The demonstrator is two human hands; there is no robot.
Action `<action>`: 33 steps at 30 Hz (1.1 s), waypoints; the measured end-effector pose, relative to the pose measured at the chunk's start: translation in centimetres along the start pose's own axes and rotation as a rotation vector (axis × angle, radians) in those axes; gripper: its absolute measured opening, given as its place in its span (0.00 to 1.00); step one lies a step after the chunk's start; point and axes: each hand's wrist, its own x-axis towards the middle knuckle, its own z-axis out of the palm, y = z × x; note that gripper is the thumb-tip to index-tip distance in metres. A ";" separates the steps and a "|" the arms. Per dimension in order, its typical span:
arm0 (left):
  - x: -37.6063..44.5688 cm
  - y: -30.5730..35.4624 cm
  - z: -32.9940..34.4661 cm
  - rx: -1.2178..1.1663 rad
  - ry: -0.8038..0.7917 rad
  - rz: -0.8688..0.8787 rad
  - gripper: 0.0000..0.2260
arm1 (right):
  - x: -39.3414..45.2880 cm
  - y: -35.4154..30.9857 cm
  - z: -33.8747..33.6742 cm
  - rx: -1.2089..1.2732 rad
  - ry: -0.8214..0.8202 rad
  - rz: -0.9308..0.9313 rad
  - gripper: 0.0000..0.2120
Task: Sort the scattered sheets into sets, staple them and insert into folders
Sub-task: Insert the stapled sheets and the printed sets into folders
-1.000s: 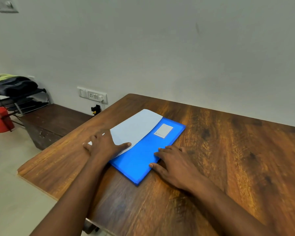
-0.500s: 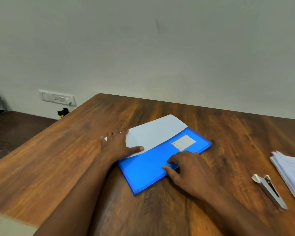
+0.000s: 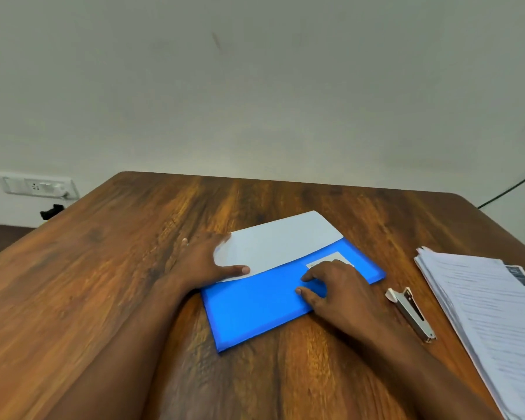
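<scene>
A blue folder [image 3: 255, 307] with a white label lies flat in the middle of the wooden table [image 3: 103, 283]. White sheets [image 3: 279, 241] stick out of its far side. My left hand [image 3: 203, 262] lies flat on the near left corner of those sheets, thumb stretched along the folder's edge. My right hand [image 3: 337, 292] rests on the blue cover next to the label, fingers bent and fingertips touching it. A metal stapler [image 3: 412, 313] lies to the right of the folder. A stack of printed sheets [image 3: 491, 316] sits at the table's right edge.
A wall runs behind the table, with a socket plate [image 3: 37, 186] low at the left and a dark cable [image 3: 509, 189] at the right. Bare wood lies left of the folder and in front of it.
The view has swung to the right, bringing the stapler and the printed stack into sight. Both hands stay on the folder and its sheets, and my right hand has crept toward the label.
</scene>
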 end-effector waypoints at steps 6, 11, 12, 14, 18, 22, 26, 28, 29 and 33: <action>0.2 0.7 -0.2 -0.007 -0.034 0.046 0.59 | 0.7 1.8 0.0 -0.021 0.004 -0.022 0.16; 0.3 0.5 -0.2 0.001 -0.073 0.114 0.57 | 1.4 2.4 0.2 -0.039 0.005 -0.021 0.17; 0.4 0.3 -0.2 0.004 -0.075 0.122 0.57 | 1.6 2.4 0.3 -0.048 -0.002 -0.023 0.18; 0.5 0.0 0.0 0.004 -0.077 0.131 0.57 | 1.8 2.5 0.4 -0.066 -0.013 -0.034 0.19; 0.3 -0.3 0.0 -0.028 -0.076 0.159 0.54 | 2.1 2.4 0.7 -0.097 -0.023 -0.072 0.24; 0.2 -0.6 -0.5 -0.067 0.069 0.199 0.42 | 2.2 2.8 1.2 -0.108 -0.020 -0.090 0.31; 0.2 -0.7 -1.1 -0.137 0.332 0.299 0.21 | 2.2 3.4 1.6 -0.132 -0.035 -0.079 0.35; 0.2 -0.5 -1.3 -0.195 0.451 0.280 0.15 | 2.3 3.5 1.6 -0.129 -0.040 -0.077 0.35; 0.2 -0.3 -1.3 -0.245 0.495 0.232 0.13 | 2.4 3.6 1.6 -0.132 -0.042 -0.084 0.34; 0.5 -0.2 -1.2 -0.393 0.639 0.027 0.10 | 2.6 4.2 1.8 -0.122 -0.052 -0.132 0.29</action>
